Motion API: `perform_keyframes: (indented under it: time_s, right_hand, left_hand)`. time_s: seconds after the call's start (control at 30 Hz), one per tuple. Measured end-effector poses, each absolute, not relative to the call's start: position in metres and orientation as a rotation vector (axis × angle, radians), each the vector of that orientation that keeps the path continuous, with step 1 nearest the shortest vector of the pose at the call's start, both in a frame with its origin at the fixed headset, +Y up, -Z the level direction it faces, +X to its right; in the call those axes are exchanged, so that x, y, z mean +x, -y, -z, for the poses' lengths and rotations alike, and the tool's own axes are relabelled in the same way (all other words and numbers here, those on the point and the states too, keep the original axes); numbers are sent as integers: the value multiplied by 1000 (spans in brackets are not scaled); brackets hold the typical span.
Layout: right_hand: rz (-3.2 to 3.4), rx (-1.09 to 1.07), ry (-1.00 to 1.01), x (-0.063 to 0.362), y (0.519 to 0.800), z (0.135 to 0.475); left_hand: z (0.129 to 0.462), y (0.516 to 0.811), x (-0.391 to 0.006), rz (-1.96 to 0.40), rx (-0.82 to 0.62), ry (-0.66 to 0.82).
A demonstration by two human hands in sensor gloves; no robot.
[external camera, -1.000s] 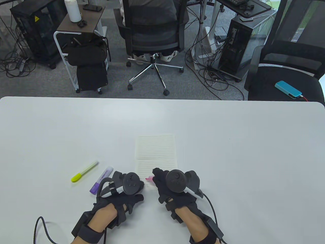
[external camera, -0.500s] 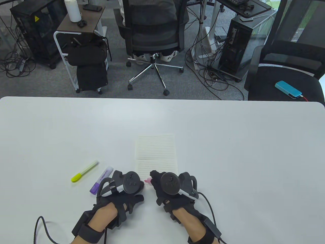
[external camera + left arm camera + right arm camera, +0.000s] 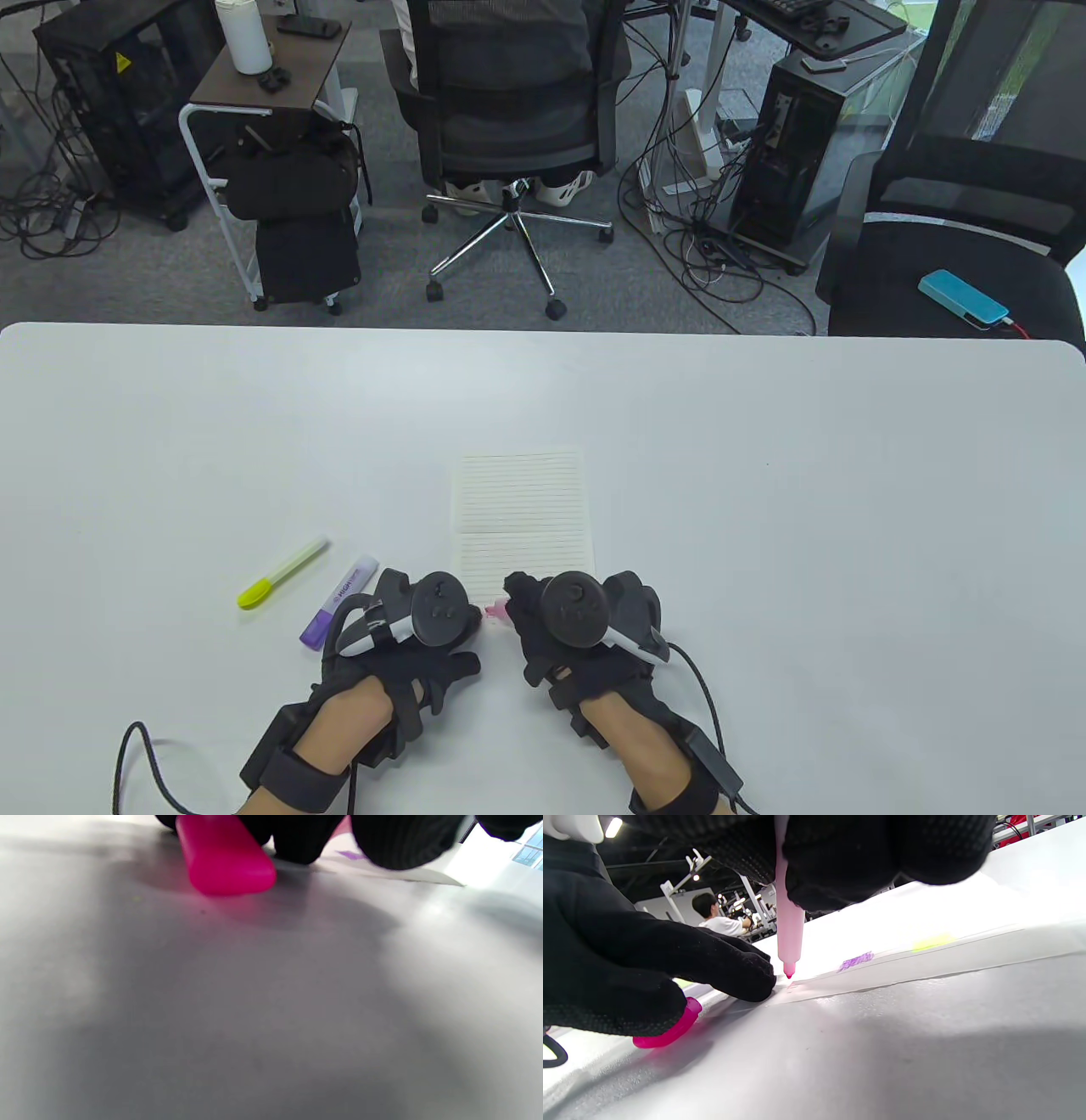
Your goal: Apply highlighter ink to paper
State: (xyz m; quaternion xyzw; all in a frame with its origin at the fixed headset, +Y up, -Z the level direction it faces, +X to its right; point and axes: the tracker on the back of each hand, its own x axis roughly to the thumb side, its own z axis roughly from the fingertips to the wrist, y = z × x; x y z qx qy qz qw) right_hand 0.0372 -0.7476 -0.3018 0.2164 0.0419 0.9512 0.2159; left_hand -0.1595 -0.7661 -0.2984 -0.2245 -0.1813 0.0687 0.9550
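Pink and slightly see-through, the highlighter (image 3: pixel 789 929) was pinched upright in the right hand (image 3: pixel 570 624), its tip down at the near left corner of the lined paper (image 3: pixel 522 518) on the white table (image 3: pixel 764 475). The left hand (image 3: pixel 416 624) gripped the hot-pink cap (image 3: pixel 225 857) and a fingertip pressed the paper edge. The table view barely showed the pen, while the right wrist view caught purple and yellow scribbles on the sheet. 2 more highlighters, yellow (image 3: pixel 282 573) and purple (image 3: pixel 339 601), lay off to the left.

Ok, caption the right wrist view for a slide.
Right hand brings pink highlighter tip to the paper edge; left hand holds its cap.
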Motion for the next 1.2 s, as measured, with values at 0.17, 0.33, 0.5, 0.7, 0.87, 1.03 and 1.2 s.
perform_keyframes:
  time_s: [0.17, 0.33, 0.5, 0.7, 0.87, 1.03, 1.2]
  right_hand:
    - [-2677, 600, -103, 34, 751, 301]
    - [-2717, 579, -99, 36, 749, 302]
    - [-2725, 542, -99, 40, 748, 303]
    - [-2725, 527, -95, 40, 748, 303]
    - [-2714, 522, -100, 41, 748, 303]
    - [-2697, 517, -124, 42, 746, 303]
    - [-2687, 508, -154, 44, 742, 302]
  left_hand:
    - [298, 766, -159, -135, -459, 369]
    - [298, 766, -159, -137, -461, 367]
    - [298, 766, -159, -136, -463, 366]
    - [298, 766, -159, -139, -466, 364]
    - [298, 766, -159, -137, -470, 362]
    - [298, 766, -159, -135, -473, 361]
    - [297, 766, -159, -135, -478, 359]
